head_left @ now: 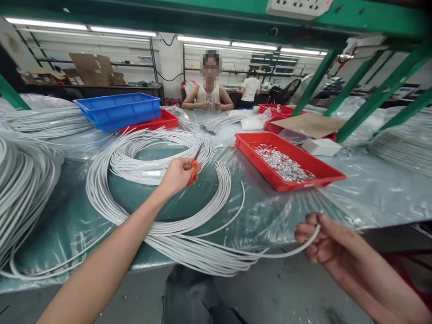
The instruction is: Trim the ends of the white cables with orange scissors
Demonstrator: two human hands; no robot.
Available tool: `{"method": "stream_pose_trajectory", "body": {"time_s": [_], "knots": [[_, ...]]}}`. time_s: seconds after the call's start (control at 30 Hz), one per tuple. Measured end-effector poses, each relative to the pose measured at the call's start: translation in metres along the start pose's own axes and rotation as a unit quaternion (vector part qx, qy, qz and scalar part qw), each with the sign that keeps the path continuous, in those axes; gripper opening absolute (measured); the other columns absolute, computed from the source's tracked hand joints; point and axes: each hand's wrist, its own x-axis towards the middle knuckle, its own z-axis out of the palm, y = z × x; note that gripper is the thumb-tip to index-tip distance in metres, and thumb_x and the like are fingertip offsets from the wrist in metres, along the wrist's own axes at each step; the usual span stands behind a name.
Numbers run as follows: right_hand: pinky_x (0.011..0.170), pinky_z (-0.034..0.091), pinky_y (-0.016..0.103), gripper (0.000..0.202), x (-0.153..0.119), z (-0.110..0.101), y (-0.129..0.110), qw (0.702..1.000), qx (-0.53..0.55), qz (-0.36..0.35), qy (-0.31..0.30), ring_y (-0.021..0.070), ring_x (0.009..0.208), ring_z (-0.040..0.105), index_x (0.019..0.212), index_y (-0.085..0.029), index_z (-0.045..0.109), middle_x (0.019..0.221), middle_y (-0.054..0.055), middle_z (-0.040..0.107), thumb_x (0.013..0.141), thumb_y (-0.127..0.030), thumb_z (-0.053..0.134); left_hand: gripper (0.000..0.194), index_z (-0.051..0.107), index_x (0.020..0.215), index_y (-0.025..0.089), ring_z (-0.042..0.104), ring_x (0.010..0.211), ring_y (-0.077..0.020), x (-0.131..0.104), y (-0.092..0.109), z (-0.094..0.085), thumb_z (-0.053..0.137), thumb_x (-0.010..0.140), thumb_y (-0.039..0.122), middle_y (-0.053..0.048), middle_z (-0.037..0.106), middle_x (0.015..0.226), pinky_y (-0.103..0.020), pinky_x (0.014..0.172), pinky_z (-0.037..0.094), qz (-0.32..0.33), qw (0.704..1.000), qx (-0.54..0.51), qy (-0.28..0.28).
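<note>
My left hand [178, 174] is closed around the orange handles of a pair of scissors [193, 169], blades pointing up and away over the coiled cables. At the right, my right hand [319, 238] pinches the end of a white cable [292, 253] between thumb and fingers. That cable runs left to a loose bundle of white cables [209, 254] hanging over the table's front edge. Beneath my left hand lies a large coil of white cables [101, 189], its cut ends fanned out near the middle of the table.
A red tray [280, 183] of small shiny metal parts stands right of centre. Blue [118, 110] and red bins sit at the back left. A thick cable heap [23, 198] fills the left side. Green posts [371, 103] rise at the right. A person [211, 95] sits opposite.
</note>
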Motion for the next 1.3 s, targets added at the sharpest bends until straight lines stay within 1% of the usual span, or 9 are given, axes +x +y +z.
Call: {"method": "stream_pose_trajectory", "body": {"time_s": [0.17, 0.33, 0.43, 0.57, 0.63, 0.77, 0.9, 1.17, 1.3], "knots": [[0.047, 0.053, 0.021, 0.027, -0.009, -0.032, 0.070, 0.989, 0.041, 0.127, 0.062, 0.0186, 0.070, 0.069, 0.080, -0.018, 0.073, 0.085, 0.009, 0.075, 0.062, -0.034, 0.086, 0.025, 0.055, 0.062, 0.014, 0.051, 0.042, -0.0073, -0.003, 0.004, 0.002, 0.068, 0.074, 0.031, 0.002, 0.057, 0.052, -0.017, 0.042, 0.037, 0.005, 1.000, 0.021, -0.006], [0.046, 0.047, 0.021, 0.039, 0.024, -0.046, 0.112, 0.988, -0.084, 0.132, 0.008, 0.0160, 0.061, 0.067, 0.075, -0.012, 0.071, 0.075, 0.011, 0.074, 0.069, -0.050, 0.078, 0.022, 0.060, 0.066, 0.013, 0.052, 0.043, -0.0076, -0.005, 0.008, 0.003, 0.067, 0.075, 0.031, 0.001, 0.059, 0.054, -0.018, 0.044, 0.040, -0.001, 1.000, 0.029, 0.000], [0.041, 0.038, 0.022, 0.057, 0.030, -0.048, 0.104, 0.959, -0.254, 0.081, -0.092, 0.0126, 0.042, 0.055, 0.062, -0.012, 0.066, 0.056, 0.009, 0.067, 0.071, -0.068, 0.066, 0.023, 0.058, 0.064, 0.013, 0.052, 0.042, -0.0071, -0.004, 0.007, 0.001, 0.068, 0.074, 0.031, 0.002, 0.058, 0.053, -0.018, 0.043, 0.038, -0.001, 1.000, 0.024, 0.002], [0.045, 0.040, 0.024, 0.057, 0.004, -0.028, 0.052, 0.828, -0.409, 0.134, -0.359, 0.0114, 0.041, 0.051, 0.062, -0.013, 0.065, 0.051, 0.005, 0.061, 0.084, -0.065, 0.053, 0.027, 0.056, 0.062, 0.014, 0.051, 0.041, -0.0070, -0.002, 0.001, 0.001, 0.071, 0.073, 0.033, 0.003, 0.057, 0.051, -0.017, 0.041, 0.036, -0.017, 0.999, 0.000, -0.030], [0.051, 0.042, 0.023, 0.049, -0.007, -0.005, 0.021, 0.792, -0.443, 0.097, -0.410, 0.0131, 0.051, 0.057, 0.070, -0.015, 0.066, 0.058, 0.004, 0.063, 0.087, -0.060, 0.053, 0.028, 0.056, 0.063, 0.014, 0.052, 0.041, -0.0072, -0.002, 0.000, 0.003, 0.072, 0.073, 0.035, 0.002, 0.058, 0.052, -0.018, 0.041, 0.036, -0.026, 0.997, -0.020, -0.065], [0.059, 0.043, 0.024, 0.032, 0.013, 0.059, -0.011, 0.783, -0.492, -0.161, -0.344, 0.0139, 0.063, 0.058, 0.073, -0.020, 0.066, 0.067, 0.002, 0.065, 0.090, -0.045, 0.057, 0.034, 0.055, 0.060, 0.013, 0.052, 0.041, -0.0070, -0.006, 0.005, 0.004, 0.072, 0.074, 0.039, 0.001, 0.058, 0.052, -0.018, 0.041, 0.036, -0.027, 0.991, -0.064, -0.116], [0.062, 0.047, 0.027, 0.024, 0.074, 0.119, -0.002, 0.803, -0.416, -0.371, -0.211, 0.0160, 0.068, 0.062, 0.094, -0.020, 0.071, 0.086, 0.005, 0.073, 0.088, -0.040, 0.061, 0.038, 0.056, 0.058, 0.013, 0.051, 0.040, -0.0065, -0.009, 0.012, 0.002, 0.073, 0.074, 0.043, 0.001, 0.056, 0.050, -0.018, 0.041, 0.035, -0.013, 0.987, -0.093, -0.128], [0.051, 0.045, 0.026, 0.021, 0.113, 0.155, 0.022, 0.842, -0.307, -0.391, -0.210, 0.0148, 0.055, 0.058, 0.085, -0.017, 0.075, 0.070, 0.004, 0.072, 0.085, -0.034, 0.063, 0.038, 0.058, 0.064, 0.013, 0.050, 0.040, -0.0069, -0.002, 0.003, -0.004, 0.072, 0.073, 0.047, 0.003, 0.056, 0.051, -0.018, 0.042, 0.037, 0.002, 0.989, -0.102, -0.104], [0.053, 0.042, 0.026, 0.021, 0.107, 0.143, 0.019, 0.805, -0.372, -0.414, -0.204, 0.0146, 0.055, 0.056, 0.084, -0.018, 0.073, 0.067, 0.003, 0.069, 0.088, -0.033, 0.059, 0.037, 0.057, 0.064, 0.014, 0.052, 0.042, -0.0075, -0.001, 0.001, -0.002, 0.070, 0.075, 0.047, 0.002, 0.057, 0.052, -0.018, 0.042, 0.035, -0.002, 0.991, -0.068, -0.113]]}}
